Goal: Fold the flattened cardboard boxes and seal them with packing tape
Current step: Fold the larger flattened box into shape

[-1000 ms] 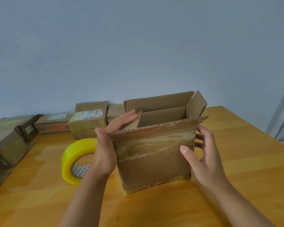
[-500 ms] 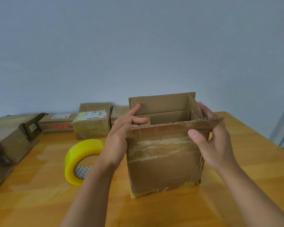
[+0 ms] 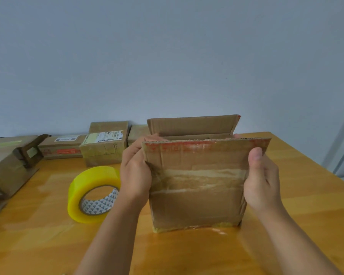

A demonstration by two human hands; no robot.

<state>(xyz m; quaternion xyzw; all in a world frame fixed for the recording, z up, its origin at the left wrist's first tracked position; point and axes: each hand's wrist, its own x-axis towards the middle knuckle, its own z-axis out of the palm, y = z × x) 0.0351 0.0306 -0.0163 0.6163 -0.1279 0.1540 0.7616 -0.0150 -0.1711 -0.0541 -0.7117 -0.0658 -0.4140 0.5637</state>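
The left hand (image 3: 136,171) has its grip closed on the left edge of the cardboard box (image 3: 197,187) at centre frame, fingers curled over the top and out of sight behind the near flap, palm against the side. The right hand (image 3: 263,181) holds the right edge the same way, thumb pressed flat on the near face just under the flap's corner, the other fingers hidden behind the cardboard. The box stands upright on the wooden counter (image 3: 306,205), near flap raised with a red strip along its top edge, far flap standing up behind it, and old clear tape banding the front face.

Just left of the left wrist, a roll of yellow packing tape (image 3: 93,193) stands on its edge on the counter. Farther back, in the middle left of the frame, several closed cardboard parcels (image 3: 104,143) with printed labels sit in a row along the wall (image 3: 167,56). At the far left edge lies a larger brown carton (image 3: 10,161).
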